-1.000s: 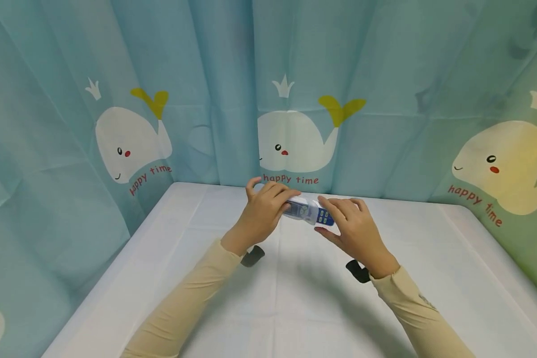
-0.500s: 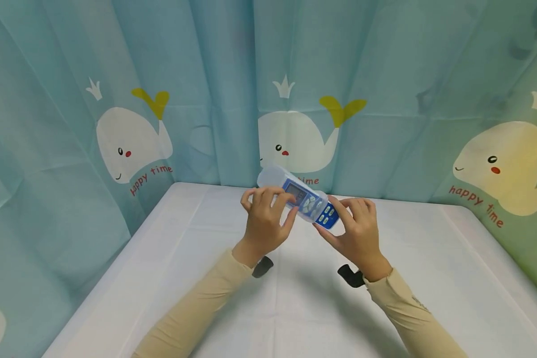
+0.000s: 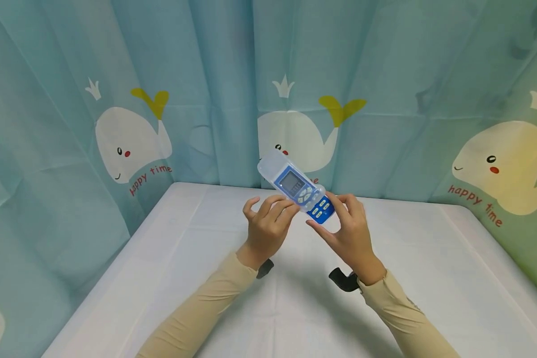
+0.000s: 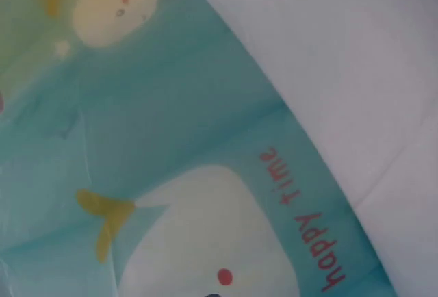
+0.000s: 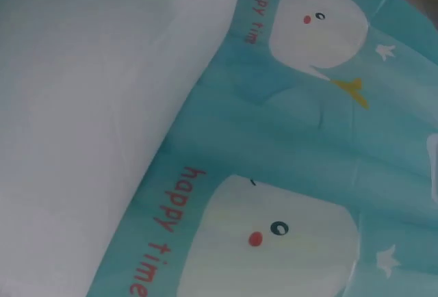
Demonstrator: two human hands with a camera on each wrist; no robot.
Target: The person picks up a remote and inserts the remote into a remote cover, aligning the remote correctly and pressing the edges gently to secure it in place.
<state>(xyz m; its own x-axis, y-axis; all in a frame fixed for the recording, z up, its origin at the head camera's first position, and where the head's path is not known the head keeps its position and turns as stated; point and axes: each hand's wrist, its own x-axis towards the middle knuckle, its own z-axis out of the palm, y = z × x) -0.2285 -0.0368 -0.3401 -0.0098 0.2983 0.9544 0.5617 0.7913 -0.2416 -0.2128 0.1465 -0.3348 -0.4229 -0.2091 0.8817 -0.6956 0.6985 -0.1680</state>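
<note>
A blue-faced remote control (image 3: 320, 211) with a small screen and pale buttons is held up in the head view, tilted toward the upper left. A translucent cover (image 3: 274, 164) surrounds its upper part and extends past its top end; the lower buttons are bare. My right hand (image 3: 352, 236) grips the bare lower end between thumb and fingers. At the cover's lower-left edge, near its mouth, my left hand (image 3: 268, 229) pinches with curled fingers; its thumb is hidden. Neither wrist view shows the remote clearly.
A white-covered table (image 3: 232, 318) lies below both hands. Behind it hangs a blue-green curtain (image 3: 223, 59) with whale prints. Dark pieces, one of them a curved black piece (image 3: 343, 280), sit at both wrists.
The remote has come up and tilted more steeply, so its screen and cover show more fully. My left fingers have shifted from the screen area down to the cover's lower edge.
</note>
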